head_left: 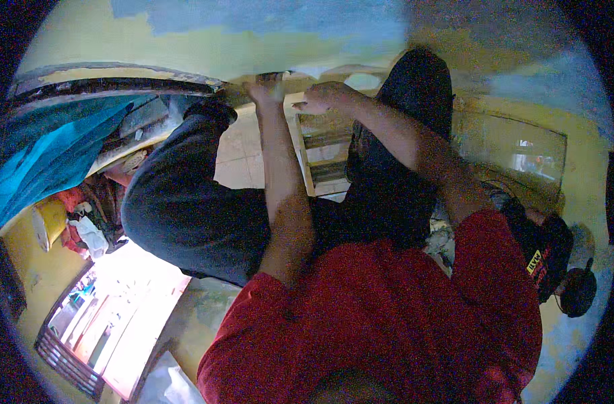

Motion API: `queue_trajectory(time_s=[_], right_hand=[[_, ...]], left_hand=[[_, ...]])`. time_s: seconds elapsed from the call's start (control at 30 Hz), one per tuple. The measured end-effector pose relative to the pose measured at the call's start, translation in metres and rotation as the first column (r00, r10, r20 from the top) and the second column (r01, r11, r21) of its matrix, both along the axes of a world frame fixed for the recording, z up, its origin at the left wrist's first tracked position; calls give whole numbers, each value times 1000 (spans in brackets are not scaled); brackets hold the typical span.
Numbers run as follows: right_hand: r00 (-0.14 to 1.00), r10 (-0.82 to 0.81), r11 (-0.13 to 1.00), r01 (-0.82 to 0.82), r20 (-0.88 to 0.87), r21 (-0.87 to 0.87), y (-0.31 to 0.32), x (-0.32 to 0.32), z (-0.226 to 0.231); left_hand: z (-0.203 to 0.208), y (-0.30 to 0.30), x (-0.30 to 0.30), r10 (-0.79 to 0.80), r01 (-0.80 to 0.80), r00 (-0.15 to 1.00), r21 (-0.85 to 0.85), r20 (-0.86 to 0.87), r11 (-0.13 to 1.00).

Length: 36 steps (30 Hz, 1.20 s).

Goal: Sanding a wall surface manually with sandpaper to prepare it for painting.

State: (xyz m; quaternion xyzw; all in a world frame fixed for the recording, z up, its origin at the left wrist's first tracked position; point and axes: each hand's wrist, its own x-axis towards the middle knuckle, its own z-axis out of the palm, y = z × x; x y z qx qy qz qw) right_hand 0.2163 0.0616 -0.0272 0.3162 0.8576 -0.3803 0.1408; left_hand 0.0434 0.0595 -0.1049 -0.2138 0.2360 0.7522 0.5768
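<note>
My left hand (pixel 266 91) is raised close to the painted wall (pixel 266 40). Its fingers look curled, and a small dark edge shows at their tips; what it is I cannot make out. To its right, my right hand (pixel 319 98) reaches leftward with its fingers partly stretched and apart. I see nothing held in it. Below the right hand, between my legs, stands a slatted wooden frame (pixel 323 151). My dark-trousered knees spread to either side of it.
A blue cloth (pixel 48 155) hangs at the left beside a dark-edged shelf or ledge (pixel 118 82). Below are a yellow container (pixel 48 222), a white bag (pixel 91 236) and a bright barred opening (pixel 112 323). At right are a glossy panel (pixel 515 158) and a dark bag (pixel 552 259).
</note>
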Motion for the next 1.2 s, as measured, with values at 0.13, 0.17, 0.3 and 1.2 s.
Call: queue_trajectory(time_s=[0.13,0.17,0.3,1.2], right_hand=[[972,77,997,-75,224,-19,-3,-11,9],[972,57,998,-54,227,-20,-2,-6,-2],[948,120,989,-141,294,51,-5,-28,-16],[963,53,999,-48,266,-25,-7,-23,12]], left_hand=[[36,-24,12,40,-35,983,31,-181,999],[67,-22,24,-24,1,916,-58,-400,998],[71,-24,-13,63,-52,988,86,-138,995],[64,-31,-14,60,-67,880,3,-472,998]])
